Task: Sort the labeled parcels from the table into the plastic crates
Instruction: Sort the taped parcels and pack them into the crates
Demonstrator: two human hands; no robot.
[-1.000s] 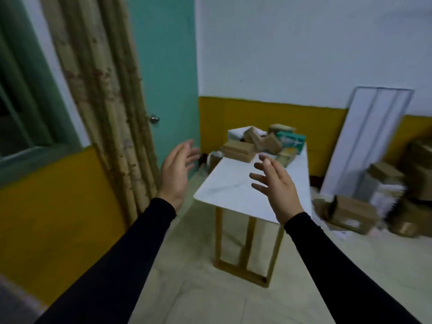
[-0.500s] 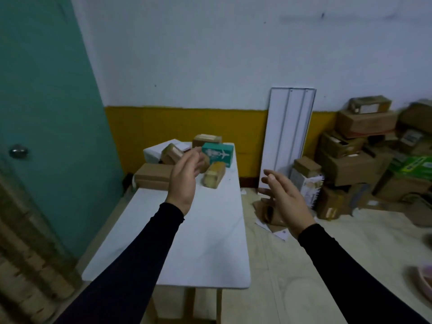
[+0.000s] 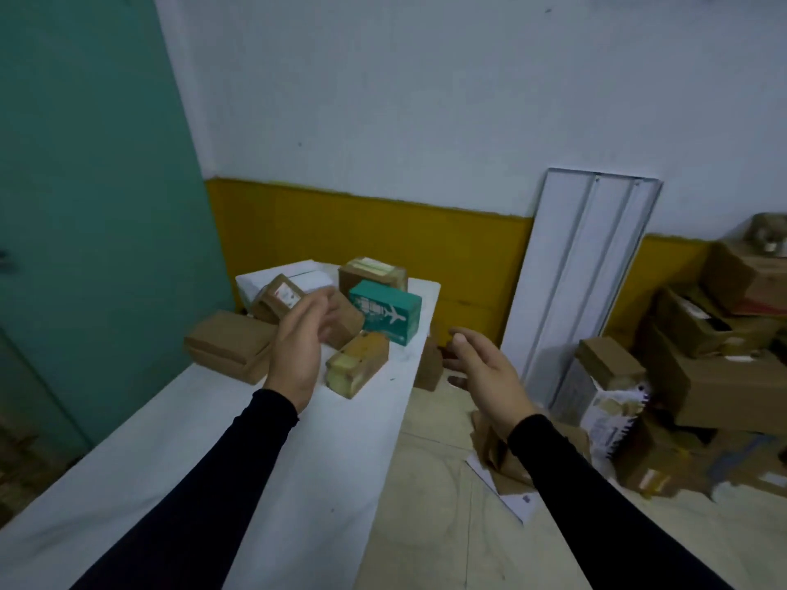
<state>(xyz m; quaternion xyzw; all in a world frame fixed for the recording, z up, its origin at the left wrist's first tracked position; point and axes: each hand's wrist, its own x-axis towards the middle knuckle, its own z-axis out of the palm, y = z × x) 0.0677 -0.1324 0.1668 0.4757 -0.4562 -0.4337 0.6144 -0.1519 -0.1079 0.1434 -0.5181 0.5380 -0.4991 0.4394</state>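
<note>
A: Reaching in with both hands bare, you hold nothing. Your left hand (image 3: 298, 355) hangs over the table (image 3: 179, 453), fingers relaxed, grip released, blurred at the tips. Your right hand (image 3: 485, 368) is off the table edge, grip also released.

B: Parcels?

A: Clustered at the far end: a taped brown parcel (image 3: 357, 363) nearest, a flat brown box (image 3: 228, 349) left, a teal box (image 3: 385, 310) behind.

B: Risk?

A: They're packed touching, so grabbing one may knock its neighbours off the edge. No plastic crates in view. A white panel (image 3: 587, 266) and stacked floor cartons (image 3: 719, 334) crowd your right.
</note>
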